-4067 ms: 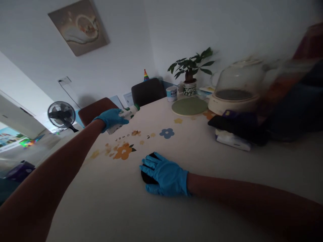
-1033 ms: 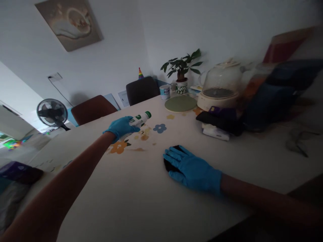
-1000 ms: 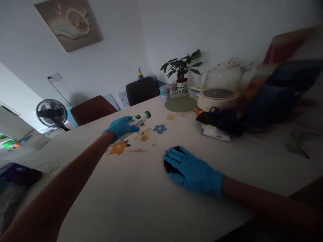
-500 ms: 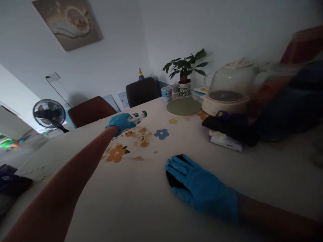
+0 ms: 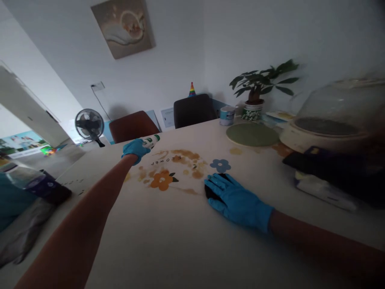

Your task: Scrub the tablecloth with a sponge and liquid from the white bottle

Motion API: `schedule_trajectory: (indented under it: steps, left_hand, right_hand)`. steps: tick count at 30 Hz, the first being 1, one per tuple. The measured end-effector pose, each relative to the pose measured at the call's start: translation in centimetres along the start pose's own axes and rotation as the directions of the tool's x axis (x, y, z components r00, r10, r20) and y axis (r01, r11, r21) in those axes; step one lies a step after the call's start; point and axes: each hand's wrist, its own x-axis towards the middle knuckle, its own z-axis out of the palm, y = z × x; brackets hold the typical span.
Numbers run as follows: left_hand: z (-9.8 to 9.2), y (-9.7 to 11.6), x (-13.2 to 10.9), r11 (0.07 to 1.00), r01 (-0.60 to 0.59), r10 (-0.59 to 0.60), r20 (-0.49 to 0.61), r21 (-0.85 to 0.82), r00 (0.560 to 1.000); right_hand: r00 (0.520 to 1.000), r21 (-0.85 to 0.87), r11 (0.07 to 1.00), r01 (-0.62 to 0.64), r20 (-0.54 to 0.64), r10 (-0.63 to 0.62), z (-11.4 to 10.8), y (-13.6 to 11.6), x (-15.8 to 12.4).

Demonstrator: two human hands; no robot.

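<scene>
My left hand (image 5: 134, 150), in a blue glove, reaches across the table (image 5: 150, 241) and is closed round a white bottle (image 5: 149, 141) with a green cap. The bottle is tilted, its cap pointing right and slightly up. Brown stains (image 5: 197, 175) spread over the printed flowers and lettering in front of it. Nearer to me, my gloved right hand (image 5: 240, 202) presses on a dark pad (image 5: 212, 193), its fingers stretched across the top. Much of the pad is hidden under the palm. A printed blue flower (image 5: 220, 165) lies just beyond these fingers.
On the right are a green round mat (image 5: 252, 134), a mug (image 5: 227, 116), a potted plant (image 5: 252, 110), a domed glass appliance (image 5: 327, 114) and a tissue pack (image 5: 325, 193). A bottle of dark liquid (image 5: 45, 184) is at the left edge. Chairs (image 5: 132, 126) line the far side.
My left hand has moved left with the bottle, uncovering the lettering and more stain. My right hand has slid left with the pad, closer to the stains. The view has turned left.
</scene>
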Motion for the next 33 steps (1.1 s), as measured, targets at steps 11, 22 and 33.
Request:
schedule_trajectory:
  steps: [11,22,33]
  left_hand:
    - [-0.2,-10.6,-4.6,0.988,0.098,-0.102,-0.031,-0.118,0.994]
    - [-3.0,-15.1,-9.5,0.983,0.098,-0.103,-0.03,-0.156,0.994]
    - [-4.4,-12.7,-12.2,0.994,0.069,-0.07,-0.014,-0.082,0.997]
  right_hand:
    - [0.991,-0.079,0.989,-0.128,0.02,0.13,-0.2,-2.4,12.3]
    - [0.999,-0.039,0.998,-0.046,0.016,0.047,1.3,-9.1,25.8]
    - [0.856,0.013,0.857,0.515,0.046,-0.515,3.3,-20.7,23.0]
